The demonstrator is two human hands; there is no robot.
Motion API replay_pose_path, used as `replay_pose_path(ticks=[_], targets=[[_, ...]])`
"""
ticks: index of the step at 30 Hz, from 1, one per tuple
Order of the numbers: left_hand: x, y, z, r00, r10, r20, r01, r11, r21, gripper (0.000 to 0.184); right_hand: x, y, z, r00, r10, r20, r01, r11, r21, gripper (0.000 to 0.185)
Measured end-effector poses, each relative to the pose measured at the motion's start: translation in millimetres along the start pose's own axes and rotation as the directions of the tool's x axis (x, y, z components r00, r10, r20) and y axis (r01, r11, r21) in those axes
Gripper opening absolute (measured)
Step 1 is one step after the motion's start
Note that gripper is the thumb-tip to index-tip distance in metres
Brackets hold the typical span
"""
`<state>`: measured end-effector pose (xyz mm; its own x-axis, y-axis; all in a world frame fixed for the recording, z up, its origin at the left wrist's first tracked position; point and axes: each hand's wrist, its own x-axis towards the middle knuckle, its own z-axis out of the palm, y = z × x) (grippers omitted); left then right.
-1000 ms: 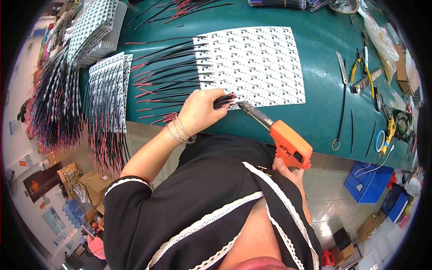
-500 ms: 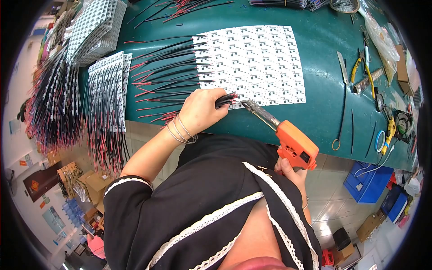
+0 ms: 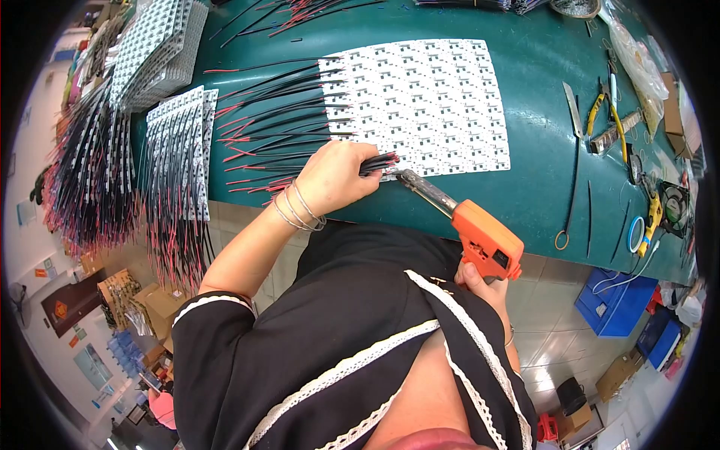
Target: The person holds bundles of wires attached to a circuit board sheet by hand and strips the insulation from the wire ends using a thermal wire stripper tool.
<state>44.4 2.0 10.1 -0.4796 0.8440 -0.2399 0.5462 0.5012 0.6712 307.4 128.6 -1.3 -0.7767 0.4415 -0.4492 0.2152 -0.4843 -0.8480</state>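
Note:
Closed around a bundle of black and red wires (image 3: 381,162), my left hand (image 3: 339,174) rests at the lower left corner of a white circuit board panel (image 3: 427,105). Other wires stick out leftward from the panel's left edge. My right hand (image 3: 480,283) grips the handle of an orange soldering gun (image 3: 487,238), whose metal tip is close to the panel's bottom edge, just right of the bundle's ends. Whether the tip touches the panel I cannot tell.
The green table (image 3: 536,202) has wired panels (image 3: 180,139) and a stack of white panels (image 3: 157,45) at left. Pliers (image 3: 598,109), a blade and a small fan (image 3: 673,206) lie at right. A blue bin (image 3: 615,304) stands below. Part of a person in pink (image 3: 161,409) shows lower left.
The soldering gun first drew back slightly to the right, then returned left toward the wire ends. My left hand has barely moved and keeps its hold on the bundle.

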Motion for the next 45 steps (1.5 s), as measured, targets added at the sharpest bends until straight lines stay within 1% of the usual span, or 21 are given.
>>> replay_pose_path(ticks=[5,8,10,13,16,19,22,23,26,29,32,35,38,41,45], targets=[[1,4,-2,1.000,0.011,0.016,-0.012,0.998,0.054,0.016,1,-4,0,1.000,0.011,0.021,-0.010,0.999,-0.046,0.022],[1,5,-2,1.000,0.005,0.031,-0.008,0.996,0.093,0.016,0,0,-1,0.999,-0.033,0.001,0.033,0.999,-0.039,0.023],[1,7,-2,0.999,-0.013,0.040,0.009,0.995,0.102,0.016,0,-2,-3,0.998,-0.058,0.017,0.058,0.998,-0.011,0.024],[2,6,-4,0.998,0.008,0.056,-0.014,0.994,0.109,0.016,2,-9,-1,0.998,-0.064,0.020,0.064,0.998,0.005,0.025],[3,6,-10,0.989,0.043,0.139,-0.051,0.997,0.051,0.017,2,-13,0,0.999,-0.047,0.017,0.047,0.999,0.022,0.025],[2,-8,-7,0.991,0.111,0.076,-0.104,0.990,-0.100,0.020,5,-15,-2,0.999,-0.034,0.035,0.033,0.999,0.037,0.025],[0,-4,-14,0.995,0.092,0.048,-0.085,0.988,-0.131,0.021,7,-17,-3,0.998,-0.037,0.049,0.034,0.998,0.044,0.025],[0,-6,-14,0.985,0.170,-0.023,-0.171,0.984,-0.046,0.020,8,-17,-3,0.998,-0.039,0.055,0.036,0.998,0.046,0.025],[-1,-8,-14,0.983,0.145,-0.113,-0.149,0.989,-0.023,0.018,11,-18,-1,0.997,-0.043,0.058,0.040,0.997,0.062,0.023],[1,-13,-13,0.996,0.035,-0.085,-0.044,0.994,-0.101,0.015,13,-18,-1,0.997,-0.041,0.071,0.037,0.998,0.059,0.023],[2,-4,-15,0.981,-0.192,-0.027,0.176,0.942,-0.285,0.015,14,-18,-4,0.996,-0.028,0.089,0.028,1.000,0.011,0.022],[3,-12,-9,0.985,-0.110,-0.132,0.079,0.972,-0.223,0.015,16,-18,-2,0.997,-0.019,0.077,0.018,1.000,0.021,0.022],[2,1,-13,0.987,-0.126,-0.103,0.117,0.988,-0.096,0.014,16,-17,-2,0.996,-0.022,0.083,0.024,1.000,-0.019,0.024],[1,-1,-4,0.977,0.064,-0.202,-0.065,0.998,0.001,0.015,17,-17,-2,0.997,-0.004,0.077,0.011,0.997,-0.081,0.027],[1,-3,1,0.970,0.098,-0.224,-0.090,0.995,0.047,0.016,18,-12,-2,0.996,-0.017,0.082,0.025,0.995,-0.092,0.028]])
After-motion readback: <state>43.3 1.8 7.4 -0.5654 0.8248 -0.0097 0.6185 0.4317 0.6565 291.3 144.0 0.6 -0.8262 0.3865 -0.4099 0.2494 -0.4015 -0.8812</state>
